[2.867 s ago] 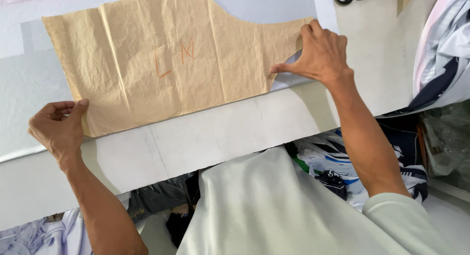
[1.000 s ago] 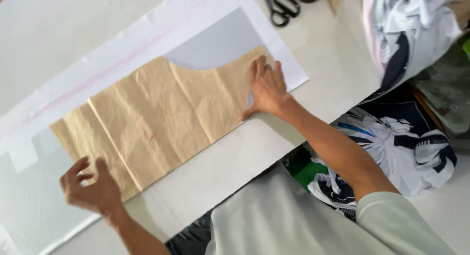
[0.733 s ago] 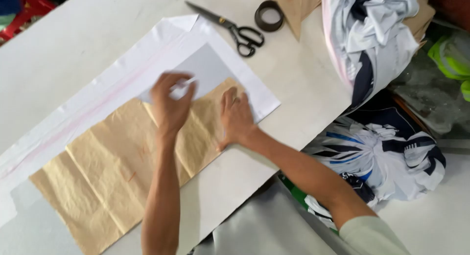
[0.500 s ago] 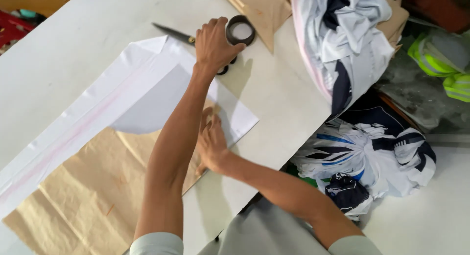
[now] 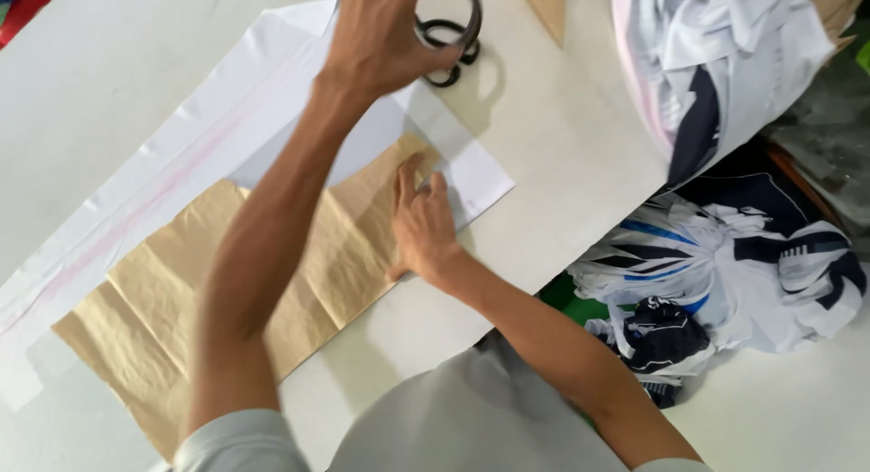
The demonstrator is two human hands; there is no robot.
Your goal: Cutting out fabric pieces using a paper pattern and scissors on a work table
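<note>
Left hand (image 5: 385, 37) lifted above the far side of the white table (image 5: 562, 155), fingers curled shut around a dark tape ring (image 5: 458, 14), the ring held up off the surface. Just beneath and beside it, black scissors (image 5: 444, 60) lying on the table, only the looped handles in view, the blades hidden behind the hand. Right hand (image 5: 421, 227) pressed flat, fingers together and stretched out, gripping nothing, resting on the near corner of a creased brown paper pattern (image 5: 227, 282). Pattern spread over a sheet of white fabric (image 5: 227, 110), which shows beyond its far edge and at the corner past the right fingertips; a faint pink line along the fabric's far strip. Left forearm crossing over the middle of the pattern. At the table's right edge, a heap of white and navy garments (image 5: 716, 64) hanging partly over the side. Below it, off the table, another pile of white, blue and black clothing (image 5: 716, 291). At the top, a corner of brown paper (image 5: 553, 5) near the scissors
</note>
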